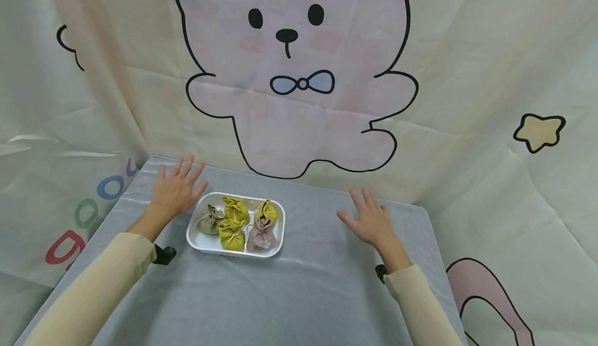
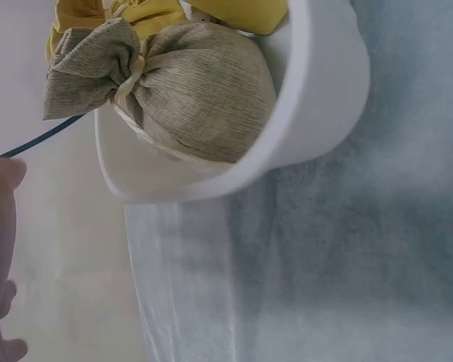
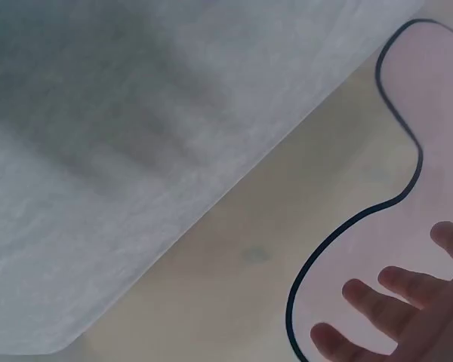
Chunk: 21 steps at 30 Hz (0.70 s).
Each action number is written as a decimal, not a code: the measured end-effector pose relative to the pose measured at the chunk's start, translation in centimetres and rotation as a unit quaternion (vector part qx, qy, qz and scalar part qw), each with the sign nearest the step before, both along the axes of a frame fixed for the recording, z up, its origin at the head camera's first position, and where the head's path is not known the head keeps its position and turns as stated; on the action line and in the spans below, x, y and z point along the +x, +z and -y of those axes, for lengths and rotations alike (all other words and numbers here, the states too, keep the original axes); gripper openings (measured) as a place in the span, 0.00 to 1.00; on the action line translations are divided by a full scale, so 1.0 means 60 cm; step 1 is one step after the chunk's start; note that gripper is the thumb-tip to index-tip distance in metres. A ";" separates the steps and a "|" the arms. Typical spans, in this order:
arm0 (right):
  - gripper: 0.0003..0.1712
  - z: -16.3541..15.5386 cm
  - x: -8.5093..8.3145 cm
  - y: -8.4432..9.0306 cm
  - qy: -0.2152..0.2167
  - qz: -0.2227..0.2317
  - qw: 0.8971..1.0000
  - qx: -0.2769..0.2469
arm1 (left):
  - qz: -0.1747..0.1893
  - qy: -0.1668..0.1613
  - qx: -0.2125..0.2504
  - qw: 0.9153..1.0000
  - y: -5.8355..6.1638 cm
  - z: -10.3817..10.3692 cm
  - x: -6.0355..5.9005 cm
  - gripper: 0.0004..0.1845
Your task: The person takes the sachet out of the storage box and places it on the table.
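Observation:
My left hand [image 1: 175,193] hovers with spread fingers beside the left end of a white tray [image 1: 216,251], holding nothing. Over the right part of the table my right hand [image 1: 372,222] is held up with its fingers apart, also holding nothing. Several small drawstring pouches lie in the tray: a grey-beige pouch [image 1: 211,220] at the left, yellow-green ones such as the front yellow pouch [image 1: 231,235], and a dusty pink pouch [image 1: 261,237] at the right. In the left wrist view the grey-beige pouch [image 2: 204,90] shows its tied neck, close to the tray wall.
A grey-blue cloth [image 1: 289,299] covers the table. Behind it hangs a pale curtain [image 1: 458,102] with a printed bear, and more curtain stands at both sides. The table's far edge lies just beyond both hands.

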State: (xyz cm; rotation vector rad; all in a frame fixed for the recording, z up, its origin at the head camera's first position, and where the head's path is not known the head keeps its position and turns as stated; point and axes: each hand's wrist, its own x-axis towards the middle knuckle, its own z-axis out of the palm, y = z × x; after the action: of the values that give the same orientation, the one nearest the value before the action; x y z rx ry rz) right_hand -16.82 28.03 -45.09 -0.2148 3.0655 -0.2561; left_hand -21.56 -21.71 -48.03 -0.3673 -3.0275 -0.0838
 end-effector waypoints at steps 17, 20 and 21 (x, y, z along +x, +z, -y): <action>0.48 0.071 0.014 0.001 0.086 -0.004 0.990 -0.108 | 0.101 -0.105 0.048 0.988 -0.023 0.020 0.023 0.35; 0.47 0.088 0.014 -0.001 0.087 0.007 0.988 -0.125 | 0.109 -0.117 0.050 0.986 -0.031 0.026 0.026 0.36; 0.47 0.095 0.013 -0.002 0.087 0.011 0.988 -0.131 | 0.113 -0.119 0.051 0.985 -0.032 0.028 0.028 0.36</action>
State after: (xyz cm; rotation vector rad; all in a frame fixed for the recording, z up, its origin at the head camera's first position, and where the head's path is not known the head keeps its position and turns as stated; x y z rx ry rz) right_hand -16.01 22.34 -45.20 -0.4847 2.9591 -0.6451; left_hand -19.89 -23.37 -49.97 -0.7571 -3.1657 -0.3164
